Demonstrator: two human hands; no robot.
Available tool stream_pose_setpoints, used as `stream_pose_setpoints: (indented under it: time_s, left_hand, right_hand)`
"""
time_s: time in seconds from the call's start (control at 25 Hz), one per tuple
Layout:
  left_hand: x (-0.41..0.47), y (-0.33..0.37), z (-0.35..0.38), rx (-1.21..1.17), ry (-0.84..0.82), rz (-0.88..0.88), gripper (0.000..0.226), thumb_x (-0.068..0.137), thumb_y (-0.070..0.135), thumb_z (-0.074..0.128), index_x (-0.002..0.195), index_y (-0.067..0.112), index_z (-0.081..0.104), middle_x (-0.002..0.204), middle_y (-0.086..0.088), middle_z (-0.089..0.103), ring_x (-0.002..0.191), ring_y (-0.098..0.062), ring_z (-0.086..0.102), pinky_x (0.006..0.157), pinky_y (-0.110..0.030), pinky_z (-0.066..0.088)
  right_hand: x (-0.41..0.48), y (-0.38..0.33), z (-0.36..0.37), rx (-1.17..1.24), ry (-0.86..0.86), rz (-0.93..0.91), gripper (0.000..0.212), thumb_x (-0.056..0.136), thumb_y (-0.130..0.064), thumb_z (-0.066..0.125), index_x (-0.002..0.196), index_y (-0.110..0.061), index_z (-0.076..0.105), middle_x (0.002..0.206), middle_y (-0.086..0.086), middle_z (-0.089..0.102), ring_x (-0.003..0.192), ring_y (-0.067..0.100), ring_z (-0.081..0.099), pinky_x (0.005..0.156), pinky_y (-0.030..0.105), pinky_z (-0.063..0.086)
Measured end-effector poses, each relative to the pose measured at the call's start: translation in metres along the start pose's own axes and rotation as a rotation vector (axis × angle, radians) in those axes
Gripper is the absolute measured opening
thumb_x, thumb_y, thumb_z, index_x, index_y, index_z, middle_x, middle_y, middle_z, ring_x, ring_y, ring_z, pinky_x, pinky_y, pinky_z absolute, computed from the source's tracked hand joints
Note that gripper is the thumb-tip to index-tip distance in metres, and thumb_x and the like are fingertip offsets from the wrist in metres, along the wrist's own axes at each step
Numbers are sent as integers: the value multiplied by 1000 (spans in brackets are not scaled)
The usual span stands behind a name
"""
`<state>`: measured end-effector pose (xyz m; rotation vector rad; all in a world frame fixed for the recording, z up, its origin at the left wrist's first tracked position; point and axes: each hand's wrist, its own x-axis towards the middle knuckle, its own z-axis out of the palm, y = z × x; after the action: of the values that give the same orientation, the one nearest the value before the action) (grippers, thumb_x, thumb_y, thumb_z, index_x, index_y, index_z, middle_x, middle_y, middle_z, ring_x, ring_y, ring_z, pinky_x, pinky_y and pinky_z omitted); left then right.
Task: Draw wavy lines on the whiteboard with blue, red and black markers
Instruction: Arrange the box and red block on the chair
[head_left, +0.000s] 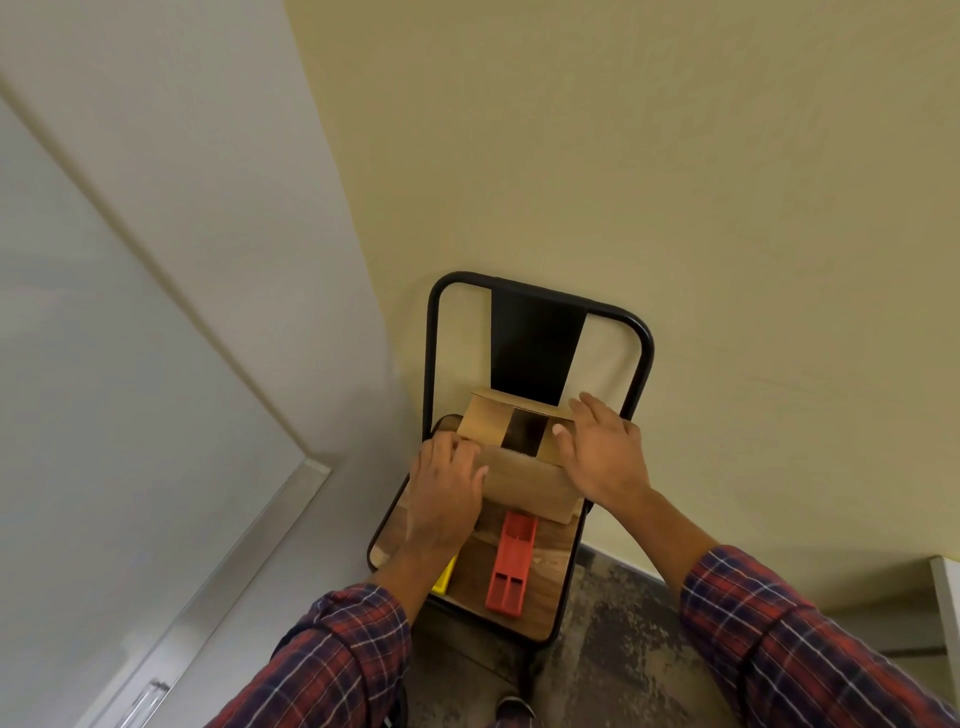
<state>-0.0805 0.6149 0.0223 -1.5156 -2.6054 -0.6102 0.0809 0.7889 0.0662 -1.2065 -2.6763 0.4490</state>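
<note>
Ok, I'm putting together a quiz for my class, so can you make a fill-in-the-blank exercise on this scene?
1. The left hand and right hand touch a box made of ____.
2. The box sits on the ____ of the chair.
3. The whiteboard is on the person's ____ side.
4. The item beside the left wrist is coloured ____.
Missing words: cardboard; seat; left; yellow.

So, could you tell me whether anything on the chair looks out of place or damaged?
Nothing looks spilled or damaged. The box on the chair is open, the left hand and right hand on it.
</note>
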Motion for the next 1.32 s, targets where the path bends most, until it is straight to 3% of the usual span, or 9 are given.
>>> stream_pose_setpoints:
  time_s: [0.08, 0.28, 0.44, 0.68, 0.92, 1.04, 1.16, 1.32]
  left_hand:
    - [-1, 4, 3, 38, -113, -7, 43, 101, 40, 55, 139, 20, 54, 145, -9, 49, 133, -27, 50, 108, -44, 49]
    - [-3, 7, 6, 117, -335, 47, 65, 102, 38, 58, 159, 21, 31, 171, -7, 23, 161, -30, 17, 130, -54, 21]
    - [-1, 4, 13, 116, -435, 40, 76, 103, 39, 58, 165, 22, 19, 176, -6, 9, 164, -28, 1, 132, -57, 8]
    - [5, 0, 12, 92, -480, 42, 83, 101, 39, 62, 166, 23, 15, 177, -4, 7, 164, -26, -1, 133, -57, 7]
    - [2, -7, 10, 14, -499, 42, 86, 102, 36, 60, 168, 20, 7, 178, -2, -2, 164, -20, -10, 134, -51, 0]
    - [-15, -16, 16, -95, -376, -27, 83, 104, 35, 58, 168, 18, 10, 178, -4, 3, 164, -22, -3, 134, -48, 8]
    - [-41, -30, 21, -174, -264, -246, 83, 99, 38, 64, 166, 18, 18, 172, -8, 23, 160, -29, 21, 129, -50, 26]
    - [-68, -39, 31, -187, -278, -386, 80, 92, 49, 72, 155, 18, 34, 157, -9, 43, 147, -31, 39, 121, -47, 34]
  right_hand:
    - [4, 1, 3, -30, -106, -27, 63, 107, -54, 28, 155, -16, 39, 162, 6, 41, 151, 25, 36, 122, 55, 26]
    - [0, 0, 9, -164, -211, -103, 62, 107, -56, 23, 158, -21, 33, 164, 5, 37, 152, 24, 32, 123, 58, 18]
    - [-5, 0, 22, -267, -293, -128, 66, 106, -58, 25, 159, -19, 28, 168, 7, 26, 155, 27, 24, 123, 61, 16]
    - [-18, 0, 41, -315, -318, -104, 76, 103, -64, 25, 163, -17, 18, 172, 8, 10, 157, 31, 15, 120, 63, 21]
    - [-15, -11, 47, -339, -301, -83, 87, 95, -76, 25, 156, -14, 31, 165, 13, 22, 150, 37, 24, 116, 64, 25]
    - [-14, -5, 51, -327, -275, -84, 86, 96, -75, 25, 158, -15, 27, 166, 13, 20, 152, 36, 22, 117, 63, 25]
    - [-18, 0, 57, -297, -279, -82, 87, 99, -73, 22, 163, -15, 14, 171, 12, 7, 158, 35, 10, 124, 62, 16]
    - [-23, 3, 64, -277, -268, -72, 89, 100, -72, 19, 164, -13, -1, 174, 11, -4, 160, 33, -1, 126, 62, 9]
